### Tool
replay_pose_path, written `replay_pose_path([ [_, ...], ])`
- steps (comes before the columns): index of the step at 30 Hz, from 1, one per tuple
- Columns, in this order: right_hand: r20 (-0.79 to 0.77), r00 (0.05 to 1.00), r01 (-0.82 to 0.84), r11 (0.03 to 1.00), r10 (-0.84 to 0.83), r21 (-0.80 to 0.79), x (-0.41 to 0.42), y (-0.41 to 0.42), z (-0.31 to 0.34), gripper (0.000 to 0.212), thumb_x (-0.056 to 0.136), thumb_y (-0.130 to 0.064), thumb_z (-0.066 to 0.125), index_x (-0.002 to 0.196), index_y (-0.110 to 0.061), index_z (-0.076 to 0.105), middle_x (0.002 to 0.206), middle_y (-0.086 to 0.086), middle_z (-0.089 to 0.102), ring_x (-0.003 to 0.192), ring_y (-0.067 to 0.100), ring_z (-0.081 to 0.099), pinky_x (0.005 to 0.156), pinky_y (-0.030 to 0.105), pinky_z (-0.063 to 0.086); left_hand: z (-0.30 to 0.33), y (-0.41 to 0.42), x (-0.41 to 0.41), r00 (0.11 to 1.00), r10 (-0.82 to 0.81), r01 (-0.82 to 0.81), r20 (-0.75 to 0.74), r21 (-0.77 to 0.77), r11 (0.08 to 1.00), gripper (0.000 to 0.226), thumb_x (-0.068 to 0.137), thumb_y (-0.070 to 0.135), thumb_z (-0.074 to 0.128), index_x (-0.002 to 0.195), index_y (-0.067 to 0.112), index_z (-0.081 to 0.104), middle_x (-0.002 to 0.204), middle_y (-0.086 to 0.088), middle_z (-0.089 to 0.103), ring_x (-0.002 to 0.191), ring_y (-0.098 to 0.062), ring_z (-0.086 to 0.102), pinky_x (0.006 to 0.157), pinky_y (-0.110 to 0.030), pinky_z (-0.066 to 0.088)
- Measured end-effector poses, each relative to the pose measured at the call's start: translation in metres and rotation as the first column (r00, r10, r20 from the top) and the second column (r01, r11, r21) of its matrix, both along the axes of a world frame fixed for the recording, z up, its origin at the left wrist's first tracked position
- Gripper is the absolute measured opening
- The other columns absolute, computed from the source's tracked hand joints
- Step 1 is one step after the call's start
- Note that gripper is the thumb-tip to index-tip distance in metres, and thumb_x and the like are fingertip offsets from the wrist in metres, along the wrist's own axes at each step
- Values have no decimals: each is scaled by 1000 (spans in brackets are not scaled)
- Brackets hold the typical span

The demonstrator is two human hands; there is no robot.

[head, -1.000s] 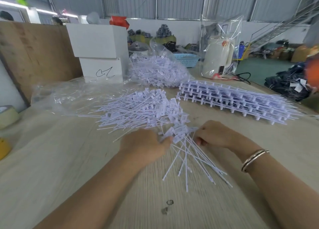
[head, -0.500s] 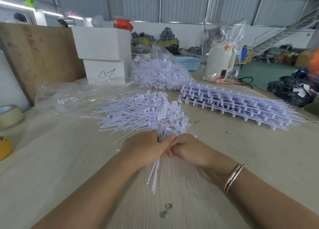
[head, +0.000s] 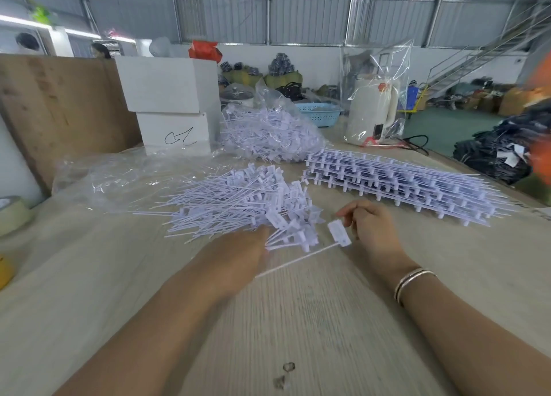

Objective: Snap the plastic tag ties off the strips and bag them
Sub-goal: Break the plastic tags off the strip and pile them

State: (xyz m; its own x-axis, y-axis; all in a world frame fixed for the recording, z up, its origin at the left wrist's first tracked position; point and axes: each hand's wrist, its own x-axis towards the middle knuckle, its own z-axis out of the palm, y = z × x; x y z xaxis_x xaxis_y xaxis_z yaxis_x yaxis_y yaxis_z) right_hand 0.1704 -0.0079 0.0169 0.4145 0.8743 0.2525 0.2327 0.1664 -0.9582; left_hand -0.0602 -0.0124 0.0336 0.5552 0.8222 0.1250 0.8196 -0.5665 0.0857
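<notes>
Loose white tag ties (head: 238, 199) lie in a heap on the wooden table (head: 313, 321). My left hand (head: 238, 258), blurred, is at the heap's near edge, and a bunch of ties (head: 286, 237) fans out from its hidden fingertips. My right hand (head: 369, 228) hovers to the right of the heap with its fingers curled. A single tie (head: 338, 233) has its head right beside those fingers and its tail slanting back toward my left hand; whether the fingers pinch it is unclear. A stack of unbroken strips (head: 396, 184) lies at the right. A clear bag filled with ties (head: 268, 133) sits behind the heap.
An empty clear plastic bag (head: 119, 178) lies left of the heap. Two white boxes (head: 170, 106) stand at the back, a bagged white kettle (head: 372, 112) at the back right, and tape rolls (head: 12, 216) at the left edge. Wooden board (head: 59, 112) leans at the left.
The hands held a bundle of ties together. Now my left hand has carried it forward to the heap. My right hand has drawn away to the right, and one tie is left between them.
</notes>
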Motion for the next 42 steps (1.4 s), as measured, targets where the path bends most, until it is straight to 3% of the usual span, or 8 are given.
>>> replay_pose_path([
  [4,102,994,-37,998,42,-48,-1,8,-7,46,86,5,34,62,-17,67,53,-6,55,44,9,39,43,19,32,-2,1,-2,993,-116,116,8,-74,990,36,97,42,43,128,24,37,107,4,54,93,-17,52,74,-28,38],
  [9,119,990,-64,997,70,-49,-2,11,-11,47,84,5,35,59,-19,67,48,-10,55,46,13,38,43,21,30,-6,-7,6,1000,-28,29,8,-107,994,54,85,70,35,115,26,41,93,7,40,89,-14,44,70,-29,35],
  [18,52,998,-42,998,44,-41,2,13,-10,49,85,5,33,59,-19,66,51,-10,55,46,12,39,46,23,32,-17,-19,29,999,-20,22,-26,64,998,32,97,39,36,115,15,46,110,-4,55,107,-23,51,77,-34,41],
  [21,28,999,-23,999,24,-41,3,15,-10,48,85,4,33,60,-19,66,50,-11,55,47,13,38,49,27,32,-18,-25,35,996,85,-84,30,-29,996,58,87,67,33,115,18,47,112,0,55,108,-21,51,76,-32,38],
  [24,39,999,-26,999,27,-34,3,15,-10,47,84,5,33,60,-19,66,51,-10,55,48,14,38,48,27,32,-17,-32,41,989,129,-134,-72,-73,988,83,70,85,35,119,19,45,115,2,51,108,-19,47,77,-33,38],
  [30,5,1000,-1,1000,2,-19,3,14,-9,45,86,5,33,64,-13,67,56,-7,55,47,11,38,48,24,32,-22,-26,44,987,84,-73,-135,86,994,27,98,24,41,121,11,44,119,-7,54,110,-24,49,77,-35,41],
  [37,-5,1000,9,1000,-9,2,5,12,-9,43,85,6,33,67,-12,68,58,-6,56,44,3,41,45,16,34,-1,13,12,999,-23,28,-23,240,970,27,99,24,34,125,18,29,92,-2,54,80,-25,55,62,-32,38],
  [42,70,997,-23,1000,24,-6,3,13,-11,47,85,6,35,62,-18,68,55,-9,56,48,9,43,49,25,36,5,61,-11,995,-28,-8,96,357,934,22,99,24,40,120,17,45,102,-4,60,94,-27,56,71,-33,37],
])
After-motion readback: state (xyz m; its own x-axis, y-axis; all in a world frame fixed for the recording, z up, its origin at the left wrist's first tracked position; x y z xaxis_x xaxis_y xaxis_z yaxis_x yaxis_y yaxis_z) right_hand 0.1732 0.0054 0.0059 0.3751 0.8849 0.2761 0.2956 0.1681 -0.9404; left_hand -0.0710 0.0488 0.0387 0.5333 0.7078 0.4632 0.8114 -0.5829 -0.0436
